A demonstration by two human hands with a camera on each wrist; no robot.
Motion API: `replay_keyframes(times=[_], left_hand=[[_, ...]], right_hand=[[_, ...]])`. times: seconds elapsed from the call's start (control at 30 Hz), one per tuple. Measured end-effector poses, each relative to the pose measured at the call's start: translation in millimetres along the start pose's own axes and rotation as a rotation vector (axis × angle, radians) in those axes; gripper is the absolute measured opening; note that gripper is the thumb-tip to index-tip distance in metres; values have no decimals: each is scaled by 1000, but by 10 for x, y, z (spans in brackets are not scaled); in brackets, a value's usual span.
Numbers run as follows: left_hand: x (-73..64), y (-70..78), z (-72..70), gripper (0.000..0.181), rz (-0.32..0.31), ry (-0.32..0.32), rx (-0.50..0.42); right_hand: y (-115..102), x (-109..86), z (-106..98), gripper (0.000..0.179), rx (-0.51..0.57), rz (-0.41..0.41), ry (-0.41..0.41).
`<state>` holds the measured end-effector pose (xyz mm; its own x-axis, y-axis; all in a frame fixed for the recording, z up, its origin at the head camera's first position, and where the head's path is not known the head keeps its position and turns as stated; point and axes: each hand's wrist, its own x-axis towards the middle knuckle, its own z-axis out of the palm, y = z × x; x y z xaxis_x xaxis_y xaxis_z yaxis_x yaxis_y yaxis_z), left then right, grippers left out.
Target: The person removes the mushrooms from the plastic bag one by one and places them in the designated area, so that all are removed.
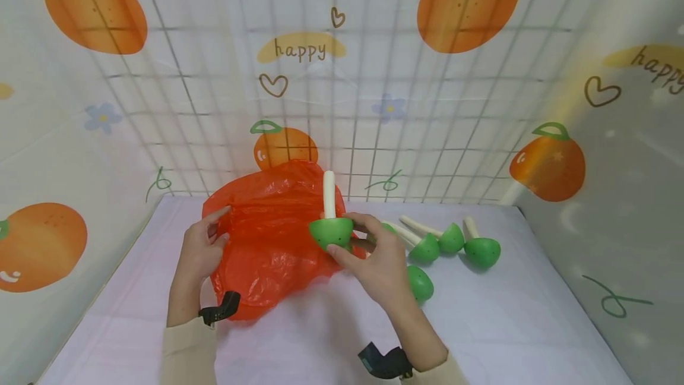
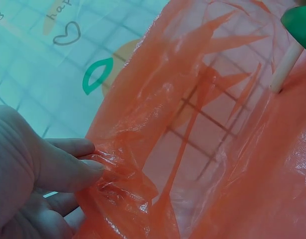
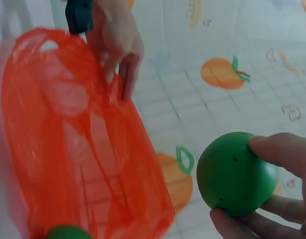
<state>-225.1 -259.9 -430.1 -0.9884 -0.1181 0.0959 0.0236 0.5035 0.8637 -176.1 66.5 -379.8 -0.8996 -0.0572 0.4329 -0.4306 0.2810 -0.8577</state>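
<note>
An orange-red plastic bag (image 1: 267,248) stands spread on the table, its mouth towards the back. My left hand (image 1: 203,248) pinches the bag's left edge between thumb and fingers; the left wrist view shows the film (image 2: 123,184) bunched there. With thumb and fingertips, my right hand (image 1: 379,260) grips the green, black-dotted cap of a toy mushroom (image 1: 331,232), its white stem pointing up. That mushroom overlaps the bag's right side in the head view. In the right wrist view, the cap (image 3: 235,174) fills the hand's grasp, and another green cap (image 3: 68,232) shows low by the bag.
Several more green mushrooms with white stems lie to the right, among them one mushroom (image 1: 482,252) at the far right and a nearer one (image 1: 420,284) partly behind my right wrist. A white table cover (image 1: 507,325) lies beneath. Behind rises a wire grid under a fruit-print sheet (image 1: 385,153).
</note>
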Motion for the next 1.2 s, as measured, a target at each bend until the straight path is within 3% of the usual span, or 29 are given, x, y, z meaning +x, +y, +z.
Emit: replay_keyframes(times=[0.33, 0.47, 0.8, 1.2], left_hand=[[13, -7, 11, 63, -2, 6, -1], [14, -14, 13, 63, 2, 8, -1], [26, -5, 25, 63, -5, -1, -7], [28, -20, 28, 63, -8, -3, -14]], right_hand=[[180, 12, -488, 53, -69, 91, 37], [262, 10, -648, 55, -124, 91, 42], [472, -42, -922, 58, -248, 87, 64], [671, -171, -1225, 60, -299, 132, 95]])
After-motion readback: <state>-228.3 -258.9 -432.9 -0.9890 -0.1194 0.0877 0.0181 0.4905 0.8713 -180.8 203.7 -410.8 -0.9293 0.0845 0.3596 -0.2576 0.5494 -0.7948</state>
